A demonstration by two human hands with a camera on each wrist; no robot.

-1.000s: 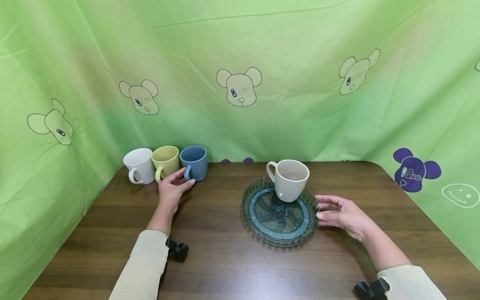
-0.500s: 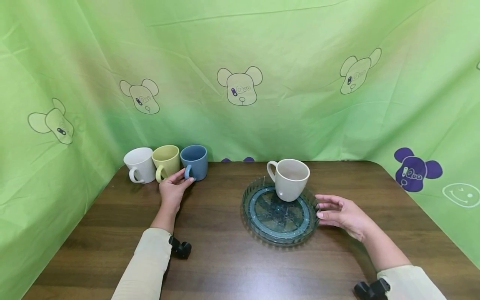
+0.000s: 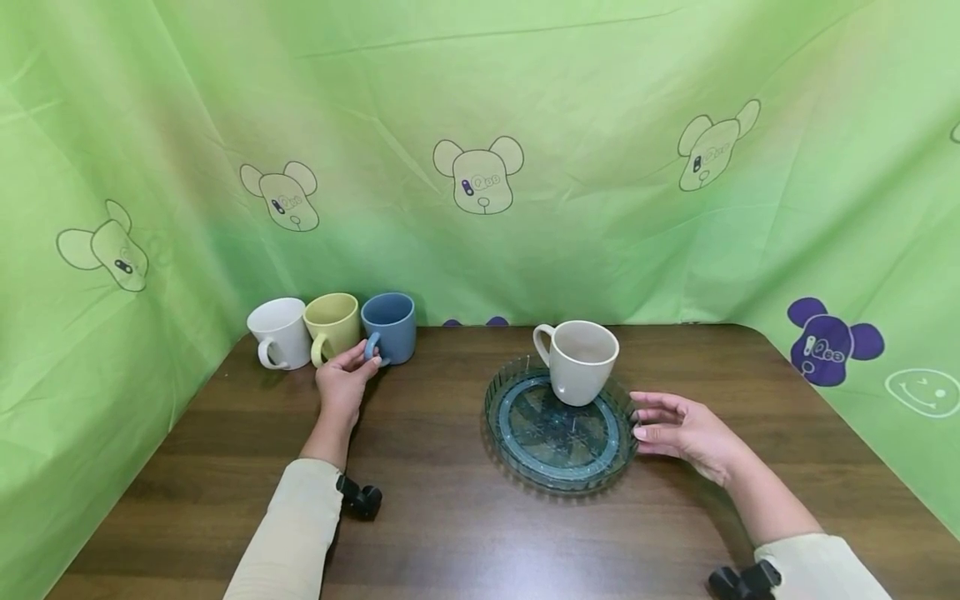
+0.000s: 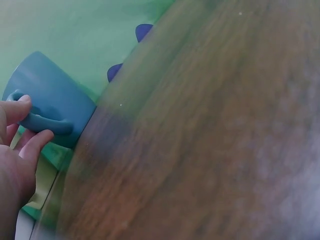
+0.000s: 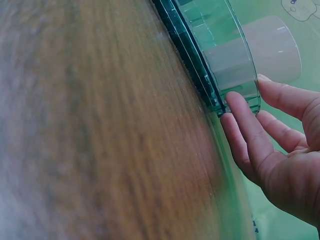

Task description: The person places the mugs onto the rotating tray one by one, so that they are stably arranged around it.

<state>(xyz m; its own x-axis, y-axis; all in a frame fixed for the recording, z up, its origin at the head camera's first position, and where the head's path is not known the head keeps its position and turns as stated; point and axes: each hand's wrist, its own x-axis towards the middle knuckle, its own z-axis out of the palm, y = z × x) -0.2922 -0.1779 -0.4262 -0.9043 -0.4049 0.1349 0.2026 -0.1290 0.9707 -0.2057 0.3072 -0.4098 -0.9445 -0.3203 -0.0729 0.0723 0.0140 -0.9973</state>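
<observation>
In the head view, a blue mug (image 3: 391, 330) stands at the right end of a row of mugs at the back left. My left hand (image 3: 343, 387) pinches its handle between thumb and fingers; the left wrist view has the fingertips (image 4: 25, 101) on the handle. A cream mug (image 3: 583, 367) stands in a round, clear, teal-tinted tray (image 3: 501, 446), near its back rim and with the handle to the left. Beside the tray, my right hand (image 3: 693, 433) touches the outer right wall with fairly straight fingers (image 5: 250, 125).
A yellow mug (image 3: 332, 321) and a white mug (image 3: 277, 332) stand close together left of the blue one. The brown wooden table (image 3: 442, 533) ends at a green cloth (image 3: 600, 233) printed with bear heads, which hangs behind and at both sides.
My left thumb and fingers have closed in on the blue mug's handle, the thumb shifting slightly left. The right hand, the tray and the mugs have stayed in place.
</observation>
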